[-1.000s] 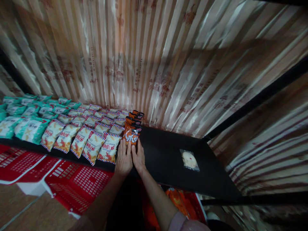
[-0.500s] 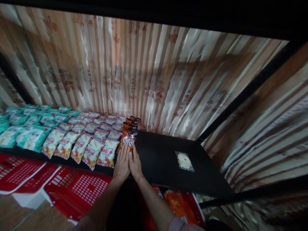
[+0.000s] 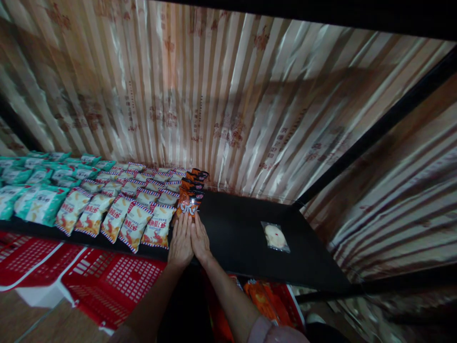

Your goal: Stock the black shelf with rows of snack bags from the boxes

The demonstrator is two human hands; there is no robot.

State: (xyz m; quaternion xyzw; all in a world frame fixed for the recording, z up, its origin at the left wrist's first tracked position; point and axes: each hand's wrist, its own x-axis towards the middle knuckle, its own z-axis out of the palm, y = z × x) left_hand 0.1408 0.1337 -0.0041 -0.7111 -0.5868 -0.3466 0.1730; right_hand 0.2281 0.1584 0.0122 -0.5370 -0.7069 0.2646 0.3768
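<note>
Both my hands lie flat, side by side, against the front of an orange-and-black snack bag (image 3: 189, 201) at the front of a short row of the same bags. My left hand (image 3: 181, 243) has its fingers stretched out over the bag's lower part. Close beside it, my right hand (image 3: 200, 240) is flat too, its fingers straight on the bag. Neither hand grips anything. Directly left of my hands stand white snack bags (image 3: 155, 225) with striped edges, in several rows. The bags rest on a black shelf (image 3: 232, 233).
Teal snack bags (image 3: 45, 205) fill the shelf's far left. A clear packet with a pale round item (image 3: 275, 237) lies on the right. Below are red baskets (image 3: 110, 281) and orange packages (image 3: 266, 302). A slanting black post (image 3: 374, 128) and a striped sheet (image 3: 221, 95) bound the shelf.
The camera view has shifted slightly. My hands stay flat on the front orange-and-black bag, and the bags keep nearly the same places.
</note>
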